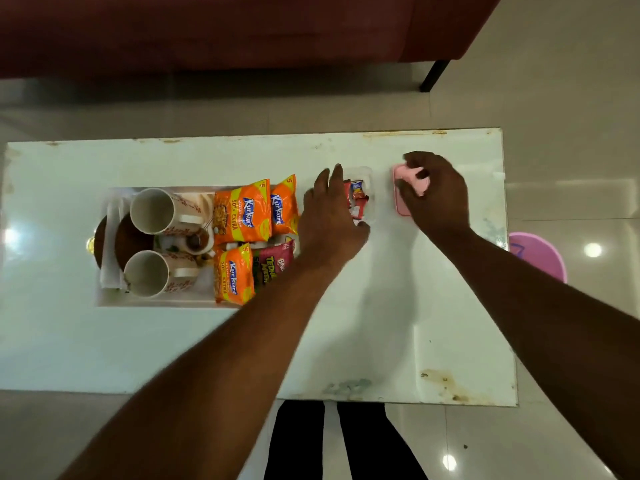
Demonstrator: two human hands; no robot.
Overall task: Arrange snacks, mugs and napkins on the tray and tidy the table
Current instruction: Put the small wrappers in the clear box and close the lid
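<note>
Our left hand (329,220) was smeared by motion and covered the left side of the clear box (367,173), so we could not read the small wrappers (358,195) inside. Our right hand (433,195), fingers curled on the pink box (401,204), hid most of it. Our left forearm covered part of the pink packet (275,263). The sofa (242,29) ran off the top edge.

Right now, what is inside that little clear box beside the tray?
Small red and blue wrapped sweets lie in the clear box. The left hand covers its left side, hiding the rest. The right hand grips a pink lid.
</note>
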